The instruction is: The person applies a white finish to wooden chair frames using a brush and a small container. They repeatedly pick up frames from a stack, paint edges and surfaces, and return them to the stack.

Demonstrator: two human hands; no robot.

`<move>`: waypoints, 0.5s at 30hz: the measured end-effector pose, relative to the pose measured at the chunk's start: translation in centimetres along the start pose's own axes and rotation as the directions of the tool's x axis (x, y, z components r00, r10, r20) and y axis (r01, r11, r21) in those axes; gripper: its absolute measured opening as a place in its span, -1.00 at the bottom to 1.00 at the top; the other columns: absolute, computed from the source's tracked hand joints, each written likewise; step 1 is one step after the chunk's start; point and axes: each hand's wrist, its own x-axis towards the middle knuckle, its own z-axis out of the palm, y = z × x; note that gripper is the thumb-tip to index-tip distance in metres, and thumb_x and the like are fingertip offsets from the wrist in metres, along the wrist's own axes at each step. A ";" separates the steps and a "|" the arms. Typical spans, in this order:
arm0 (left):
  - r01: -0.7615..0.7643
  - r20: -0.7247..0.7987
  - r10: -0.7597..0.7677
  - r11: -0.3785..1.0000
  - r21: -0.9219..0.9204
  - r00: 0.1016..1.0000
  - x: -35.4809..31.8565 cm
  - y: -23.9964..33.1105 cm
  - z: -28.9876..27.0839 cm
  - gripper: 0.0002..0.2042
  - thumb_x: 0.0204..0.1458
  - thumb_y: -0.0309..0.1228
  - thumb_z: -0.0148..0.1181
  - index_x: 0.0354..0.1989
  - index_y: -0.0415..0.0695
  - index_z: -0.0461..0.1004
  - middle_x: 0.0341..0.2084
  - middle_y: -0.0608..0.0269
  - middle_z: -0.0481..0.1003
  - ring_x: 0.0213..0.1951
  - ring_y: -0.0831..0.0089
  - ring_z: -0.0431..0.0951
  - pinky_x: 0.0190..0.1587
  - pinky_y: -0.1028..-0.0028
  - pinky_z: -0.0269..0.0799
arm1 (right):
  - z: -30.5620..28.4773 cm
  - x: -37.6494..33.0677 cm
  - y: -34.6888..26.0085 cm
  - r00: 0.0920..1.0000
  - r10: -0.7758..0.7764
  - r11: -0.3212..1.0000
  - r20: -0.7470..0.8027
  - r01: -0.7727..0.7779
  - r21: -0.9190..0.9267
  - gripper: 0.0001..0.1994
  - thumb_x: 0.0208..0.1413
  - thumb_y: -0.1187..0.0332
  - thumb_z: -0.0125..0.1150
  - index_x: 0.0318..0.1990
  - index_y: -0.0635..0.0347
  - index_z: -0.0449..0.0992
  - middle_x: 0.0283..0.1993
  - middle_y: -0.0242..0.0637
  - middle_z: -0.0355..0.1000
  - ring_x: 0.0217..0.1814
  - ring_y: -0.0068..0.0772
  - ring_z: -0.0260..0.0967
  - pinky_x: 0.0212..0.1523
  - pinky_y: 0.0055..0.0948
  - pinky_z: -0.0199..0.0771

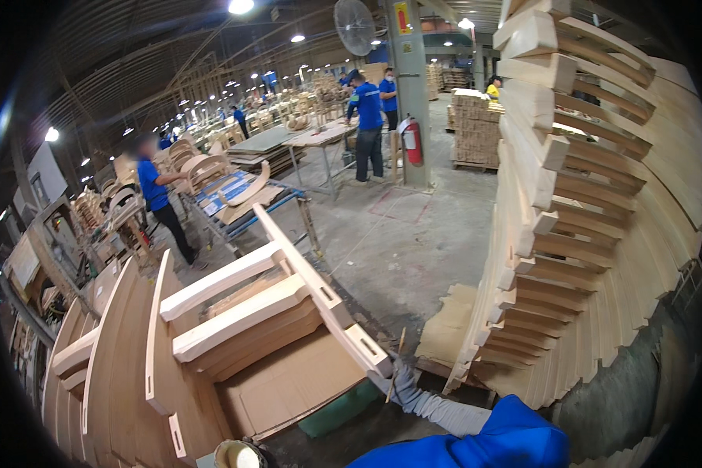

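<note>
My right hand [402, 384], in a grey glove below a blue sleeve, is closed around a thin wooden stick [401, 343]. It is beside the near end of a pale wooden rail [320, 290] with slots cut into it, and I cannot tell whether it touches the rail. Several cross pieces [238, 316] lie against that rail, over a flat brown board [288, 382]. At the lower edge stands an open can [240, 455] with whitish contents. My left hand is out of view.
Curved wooden panels [125, 359] stand at left. A tall stack of wooden frames [577, 257] rises at right. A grey pillar [412, 86] carries a red fire extinguisher [412, 140]. One person [156, 187] stands at a table with parts; other people work farther back.
</note>
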 end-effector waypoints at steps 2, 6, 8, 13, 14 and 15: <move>-0.009 0.024 0.010 1.000 -0.011 1.000 0.1 -0.1 1.4 -0.57 -0.12 -0.32 0.30 -0.07 -0.24 0.37 -0.22 -0.02 0.46 -0.15 0.24 0.46 -0.07 0.24 0.39 | 0.1 0.0 -0.2 0.998 0.062 0.998 -0.016 -0.061 0.032 -0.37 -0.18 0.22 0.40 0.04 0.32 0.30 -0.11 -0.11 0.43 -0.11 -0.36 0.41 -0.10 -0.40 0.41; -0.052 0.094 0.055 0.998 -0.028 0.994 0.4 -0.1 4.2 -0.58 -0.09 -0.30 0.28 -0.08 -0.24 0.38 -0.23 -0.03 0.47 -0.15 0.23 0.47 -0.08 0.22 0.39 | 0.0 0.1 0.9 0.999 0.009 0.999 -0.038 -0.007 0.038 -0.37 -0.18 0.22 0.40 0.04 0.32 0.30 -0.12 -0.11 0.43 -0.12 -0.36 0.41 -0.11 -0.40 0.42; -0.075 0.124 0.078 0.997 -0.031 0.989 0.5 0.2 5.4 -0.59 -0.08 -0.29 0.28 -0.08 -0.24 0.39 -0.23 -0.03 0.47 -0.16 0.22 0.47 -0.09 0.21 0.39 | 0.0 0.5 1.7 0.999 -0.020 0.999 -0.035 0.021 0.036 -0.37 -0.18 0.21 0.40 0.04 0.32 0.30 -0.12 -0.12 0.43 -0.13 -0.36 0.41 -0.11 -0.40 0.42; -0.139 0.197 0.135 0.990 0.004 0.971 0.6 -0.2 6.4 -0.58 -0.07 -0.24 0.27 -0.06 -0.19 0.39 -0.20 -0.03 0.47 -0.13 0.24 0.47 -0.07 0.20 0.37 | 0.5 0.9 2.8 0.997 -0.071 0.996 -0.032 0.073 0.044 -0.38 -0.18 0.21 0.40 0.04 0.31 0.30 -0.13 -0.12 0.43 -0.14 -0.37 0.41 -0.13 -0.41 0.42; -0.160 0.221 0.149 0.987 0.033 0.964 0.9 -0.7 6.5 -0.55 -0.07 -0.21 0.28 -0.03 -0.14 0.37 -0.16 -0.01 0.46 -0.10 0.27 0.46 -0.04 0.21 0.36 | 0.7 0.9 2.8 0.996 -0.086 0.995 -0.034 0.088 0.050 -0.38 -0.18 0.21 0.40 0.03 0.31 0.30 -0.14 -0.13 0.43 -0.15 -0.37 0.42 -0.13 -0.41 0.42; -0.173 0.242 0.153 0.983 0.063 0.958 1.1 -1.2 6.4 -0.53 -0.08 -0.18 0.29 -0.01 -0.10 0.36 -0.13 0.01 0.45 -0.06 0.30 0.45 -0.01 0.22 0.34 | 1.0 0.9 2.8 0.995 -0.097 0.994 -0.030 0.099 0.051 -0.38 -0.18 0.21 0.40 0.03 0.31 0.30 -0.14 -0.13 0.43 -0.15 -0.37 0.42 -0.13 -0.41 0.42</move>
